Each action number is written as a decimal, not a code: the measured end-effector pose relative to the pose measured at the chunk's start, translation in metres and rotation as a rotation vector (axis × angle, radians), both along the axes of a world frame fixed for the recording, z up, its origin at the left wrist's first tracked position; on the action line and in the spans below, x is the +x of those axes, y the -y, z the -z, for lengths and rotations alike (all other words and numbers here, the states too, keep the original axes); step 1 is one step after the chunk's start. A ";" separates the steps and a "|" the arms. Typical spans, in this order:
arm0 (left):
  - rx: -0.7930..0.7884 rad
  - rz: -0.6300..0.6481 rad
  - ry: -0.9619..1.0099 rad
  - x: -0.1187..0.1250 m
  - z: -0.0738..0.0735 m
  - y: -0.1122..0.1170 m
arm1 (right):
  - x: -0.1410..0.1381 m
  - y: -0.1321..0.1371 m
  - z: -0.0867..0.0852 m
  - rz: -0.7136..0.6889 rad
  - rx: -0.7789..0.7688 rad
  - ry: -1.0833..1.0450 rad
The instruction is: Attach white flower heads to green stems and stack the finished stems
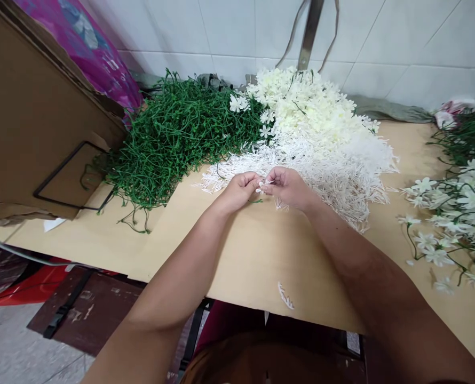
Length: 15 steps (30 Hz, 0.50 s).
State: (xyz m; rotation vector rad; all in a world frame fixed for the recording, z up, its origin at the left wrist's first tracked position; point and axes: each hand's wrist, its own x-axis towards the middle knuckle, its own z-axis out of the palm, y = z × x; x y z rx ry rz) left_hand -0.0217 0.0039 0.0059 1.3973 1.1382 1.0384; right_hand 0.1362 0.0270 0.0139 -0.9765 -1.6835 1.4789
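My left hand (239,191) and my right hand (286,188) meet over the middle of the tan table (237,256), both closed in a pinch. Between the fingertips sits a small white plastic flower piece (263,185); a thin green stem (255,201) pokes out under my left hand. Just behind the hands lies a heap of white spiky plastic pieces (333,165). Further back is a pile of cream flower heads (305,104), and to the left a mound of green stems (173,138).
Finished white flowers on green stems (453,213) lie at the right edge. A brown cardboard box (29,117) with a black wire frame (71,176) stands left. One loose white piece (285,296) rests near the front edge. A tiled wall runs behind.
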 end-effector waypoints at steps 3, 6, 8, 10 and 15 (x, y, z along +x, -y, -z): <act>-0.043 0.025 0.067 0.004 0.002 0.001 | -0.002 0.004 0.001 -0.001 0.014 0.030; -0.055 0.023 0.111 0.005 0.000 0.002 | -0.003 0.006 0.001 -0.005 0.005 0.034; -0.077 0.024 0.135 0.005 -0.002 0.003 | -0.004 0.006 0.001 0.000 -0.009 0.003; -0.108 0.030 0.154 0.005 -0.004 0.003 | -0.005 0.005 0.000 0.002 -0.030 -0.034; -0.124 0.022 0.191 0.005 -0.008 0.005 | -0.004 0.003 -0.001 -0.034 -0.079 -0.100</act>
